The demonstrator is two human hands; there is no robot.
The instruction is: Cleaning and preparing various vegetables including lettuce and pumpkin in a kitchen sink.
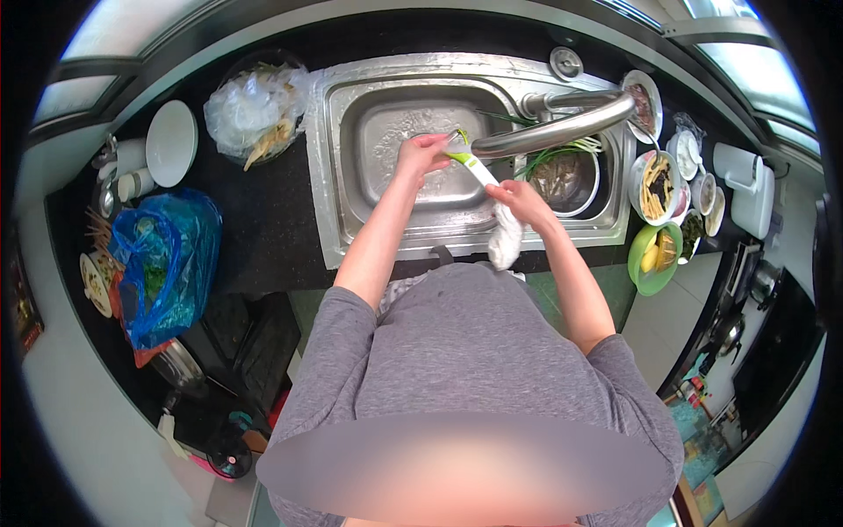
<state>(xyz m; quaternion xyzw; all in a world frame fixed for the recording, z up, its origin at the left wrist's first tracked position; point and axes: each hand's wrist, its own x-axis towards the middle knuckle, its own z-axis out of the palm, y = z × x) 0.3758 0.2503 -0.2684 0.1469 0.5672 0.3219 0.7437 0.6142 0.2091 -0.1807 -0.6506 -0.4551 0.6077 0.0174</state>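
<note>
Over the stainless steel sink basin (421, 151), my right hand (523, 203) grips the white handle of a white-and-green peeler (479, 170). A white cloth (506, 240) hangs just below that hand at the sink's front edge. My left hand (421, 157) is at the peeler's green head, fingers bent around its end; whether they grip it is hard to tell. The curved metal faucet (553, 128) reaches over beside the peeler. Green onions (560, 157) lie across a white-rimmed bowl (596, 181) in the right basin.
A bag-covered bowl (253, 115), a white plate (171, 143) and a blue plastic bag (191, 230) are on the left counter. At the right stand a bowl of cut strips (655, 191), a green bowl (639, 263), a plate of meat (649, 92) and several small dishes.
</note>
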